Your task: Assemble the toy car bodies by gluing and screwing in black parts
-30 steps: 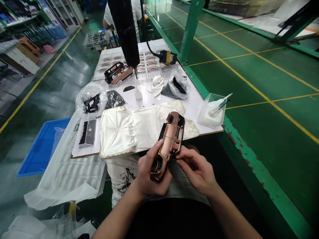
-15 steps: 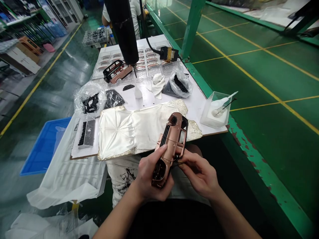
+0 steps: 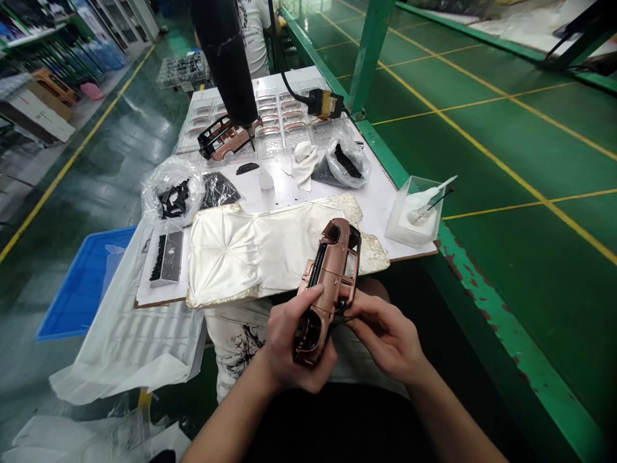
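A copper-coloured model car body point(image 3: 332, 273) with black trim is tilted on its side above my lap, at the front edge of the padded white cloth point(image 3: 284, 241). My left hand point(image 3: 296, 341) is wrapped round its lower end, thumb on the side panel. At the body's right side, my right hand point(image 3: 385, 331) pinches near the window frame; a small dark part shows by its fingertips, too hidden to make out. Beyond the cloth, a second copper and black car body point(image 3: 226, 138) lies by clear trays point(image 3: 270, 141).
A black electric screwdriver point(image 3: 231, 71) hangs over the table. Around the cloth are bags of black parts point(image 3: 174, 199) point(image 3: 344, 161), a box of small black pieces point(image 3: 166, 260), and a clear box with a white bottle point(image 3: 414, 218). A person point(image 3: 253, 38) sits beyond.
The view has shifted slightly, and the hanging screwdriver appears a little further left. Both hands keep nearly the same hold on the car body.
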